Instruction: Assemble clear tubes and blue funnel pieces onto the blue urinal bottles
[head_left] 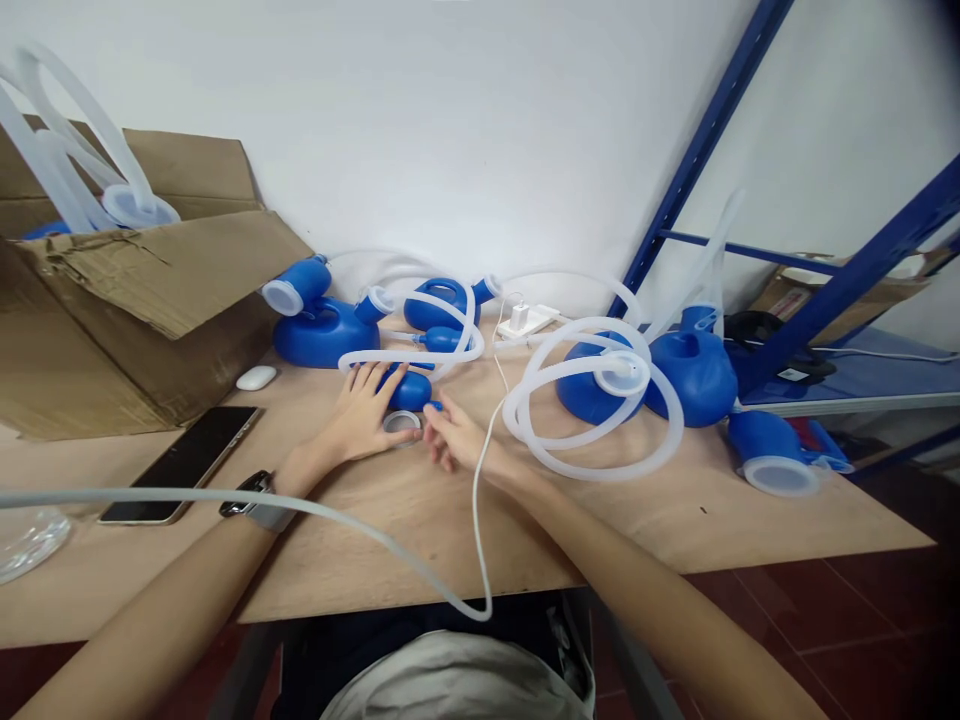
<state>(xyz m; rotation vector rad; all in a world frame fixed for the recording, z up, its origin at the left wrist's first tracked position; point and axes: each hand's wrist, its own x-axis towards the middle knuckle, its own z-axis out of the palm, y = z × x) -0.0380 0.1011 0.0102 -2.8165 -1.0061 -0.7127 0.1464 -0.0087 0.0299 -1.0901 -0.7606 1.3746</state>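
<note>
On the table in front of me lies a blue plastic cup-shaped piece [411, 392] with a whitish round rim [403, 420] facing me. My left hand [360, 412] rests over it, fingers reaching across its top and thumb at the rim, holding it against the table. Just to its right, my right hand [459, 432] has thumb and finger pinched on a small blue part [435, 405]. Whether that part joins the cup-shaped piece cannot be seen. Behind my hands, a blue bottle with a handle [322, 335] and a translucent tube [405, 354] lie close by.
An open cardboard box [97, 330] with tubes stands left, near a phone [184, 460]. Coiled tubing [600, 465] and a blue bottle [694, 375] sit right. A white cable [477, 500] hangs across, close to my right forearm. A blue shelf frame [690, 150] stands right.
</note>
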